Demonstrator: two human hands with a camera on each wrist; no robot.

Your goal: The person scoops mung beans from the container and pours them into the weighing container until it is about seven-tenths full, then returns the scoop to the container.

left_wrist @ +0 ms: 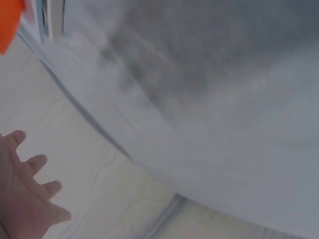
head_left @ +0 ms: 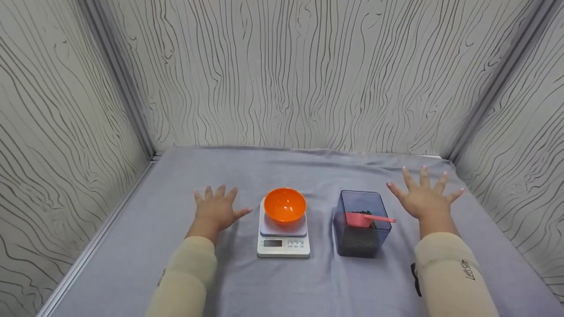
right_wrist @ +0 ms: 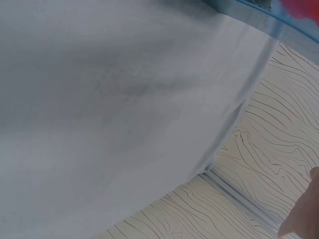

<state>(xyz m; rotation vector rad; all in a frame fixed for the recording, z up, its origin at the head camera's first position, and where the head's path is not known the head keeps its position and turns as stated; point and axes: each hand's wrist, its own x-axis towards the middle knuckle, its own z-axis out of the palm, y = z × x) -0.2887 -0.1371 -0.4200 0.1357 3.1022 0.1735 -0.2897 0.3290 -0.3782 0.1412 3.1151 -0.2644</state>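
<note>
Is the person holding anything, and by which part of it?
Nothing: the left grip and right grip are spread open, touching neither orange bowl nor pink scoop.

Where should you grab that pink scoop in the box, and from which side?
Probably pinch the pink scoop by its handle, coming from the right: that slim handle juts past the right rim of the box, leaving its end free, while the cup sits in the opening.

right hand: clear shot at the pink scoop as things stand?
Looks like yes: the right hand is empty, and the pink scoop has its handle jutting past the blue container's rim toward it, with nothing visible between.
</note>
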